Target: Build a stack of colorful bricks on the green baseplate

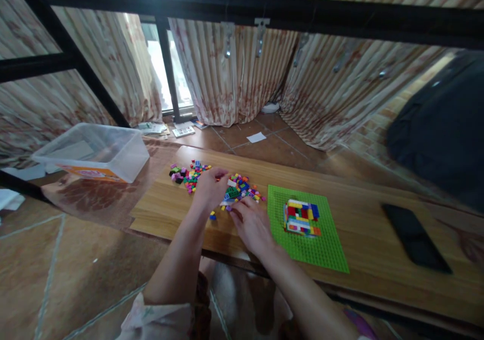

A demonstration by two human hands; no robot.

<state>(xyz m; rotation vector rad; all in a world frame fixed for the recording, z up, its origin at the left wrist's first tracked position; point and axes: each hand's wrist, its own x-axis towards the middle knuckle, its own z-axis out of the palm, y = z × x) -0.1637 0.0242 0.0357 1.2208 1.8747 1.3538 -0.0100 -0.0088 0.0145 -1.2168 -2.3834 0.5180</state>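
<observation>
A heap of small coloured bricks lies on the wooden table, with a second scatter of bricks further left. My left hand rests in the gap between the two heaps, fingers curled; what it holds, if anything, is hidden. My right hand lies at the near edge of the heap, fingers bent down onto the bricks. To its right a green baseplate carries a low multicoloured brick block.
A clear plastic tub stands to the left on a patterned cloth. A black phone lies at the table's right. A black metal frame crosses overhead. Curtains and papers on the tiled floor are behind.
</observation>
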